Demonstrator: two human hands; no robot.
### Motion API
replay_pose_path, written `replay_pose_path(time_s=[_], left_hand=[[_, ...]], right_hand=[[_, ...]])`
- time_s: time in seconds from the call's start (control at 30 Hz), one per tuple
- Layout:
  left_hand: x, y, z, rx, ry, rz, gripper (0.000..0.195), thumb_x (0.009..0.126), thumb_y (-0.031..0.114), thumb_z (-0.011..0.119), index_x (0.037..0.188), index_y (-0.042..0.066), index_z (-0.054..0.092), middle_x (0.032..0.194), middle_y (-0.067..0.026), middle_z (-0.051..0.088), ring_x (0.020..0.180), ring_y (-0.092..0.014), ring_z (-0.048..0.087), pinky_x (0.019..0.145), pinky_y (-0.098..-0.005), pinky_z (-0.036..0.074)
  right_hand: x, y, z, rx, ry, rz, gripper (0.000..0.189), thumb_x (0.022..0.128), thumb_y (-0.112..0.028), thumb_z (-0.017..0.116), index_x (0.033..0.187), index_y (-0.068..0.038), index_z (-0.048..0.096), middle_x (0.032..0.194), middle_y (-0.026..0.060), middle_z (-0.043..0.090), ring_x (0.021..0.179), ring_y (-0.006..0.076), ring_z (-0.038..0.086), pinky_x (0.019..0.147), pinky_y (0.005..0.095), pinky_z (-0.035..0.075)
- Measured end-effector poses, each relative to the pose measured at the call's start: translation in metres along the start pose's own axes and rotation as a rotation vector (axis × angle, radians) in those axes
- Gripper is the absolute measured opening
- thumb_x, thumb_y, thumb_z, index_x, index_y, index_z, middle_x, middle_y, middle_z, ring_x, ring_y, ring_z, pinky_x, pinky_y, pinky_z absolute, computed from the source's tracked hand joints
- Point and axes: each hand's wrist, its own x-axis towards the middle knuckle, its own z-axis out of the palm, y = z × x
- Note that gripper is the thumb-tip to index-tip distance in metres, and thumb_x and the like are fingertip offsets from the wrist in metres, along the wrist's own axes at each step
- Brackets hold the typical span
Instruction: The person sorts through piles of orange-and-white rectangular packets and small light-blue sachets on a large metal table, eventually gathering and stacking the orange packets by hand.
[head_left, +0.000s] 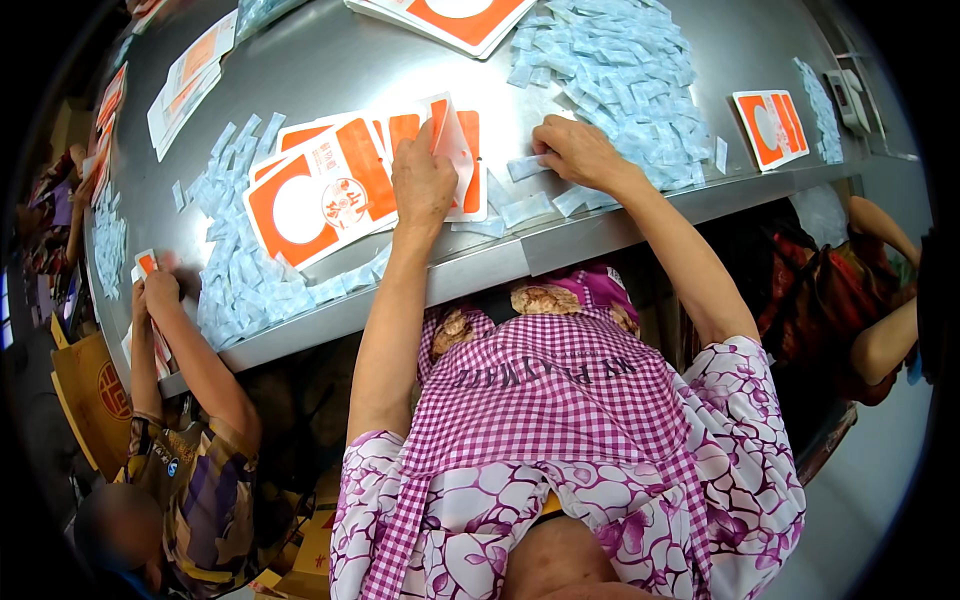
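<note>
My left hand (424, 180) pinches the raised white edge of an orange-and-white printed packaging pouch (471, 165). Beneath and left of that hand lie several more flat pouches (322, 191), fanned over one another, with a white circle and printing on them. Thumb and fingertips of my right hand (581, 150) close on a small pale-blue sachet (527, 167) just above the steel tabletop. A few loose sachets (526, 210) lie along the table edge between my forearms. The large sachet heap (637, 90) spreads behind and right of my right hand.
Another sachet heap (244, 262) sits left of the pouches, near a co-worker's hands (159, 291) holding a pouch. A pouch stack (472, 26) lies at the far side. To the right are more pouches (770, 129) and a white device (849, 101). A second person sits at right.
</note>
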Motion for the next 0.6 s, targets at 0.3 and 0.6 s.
replay_pose_path(time_s=[0.3, 0.6], left_hand=[[-0.001, 0.001, 0.002, -0.026, 0.044, 0.035, 0.050, 0.078, 0.005, 0.053, 0.128, -0.001, 0.053, 0.091, -0.0230, 0.057, 0.087, -0.036, 0.057, 0.079, -0.0444, 0.046], [-0.002, 0.000, 0.001, -0.080, 0.090, 0.049, 0.044, 0.079, 0.008, 0.057, 0.121, -0.004, 0.057, 0.087, -0.0207, 0.059, 0.079, -0.032, 0.058, 0.074, -0.0413, 0.046]], right_hand=[[0.023, -0.073, -0.012, 1.139, -0.094, 0.245, 0.013, 0.080, -0.015, 0.068, 0.082, -0.004, 0.060, 0.067, -0.0025, 0.054, 0.057, 0.0037, 0.046, 0.050, 0.0194, 0.036], [0.044, -0.072, 0.008, 0.505, 0.037, 0.231, 0.019, 0.068, -0.018, 0.067, 0.070, -0.001, 0.059, 0.063, 0.0062, 0.056, 0.059, 0.0149, 0.053, 0.055, 0.0289, 0.043]])
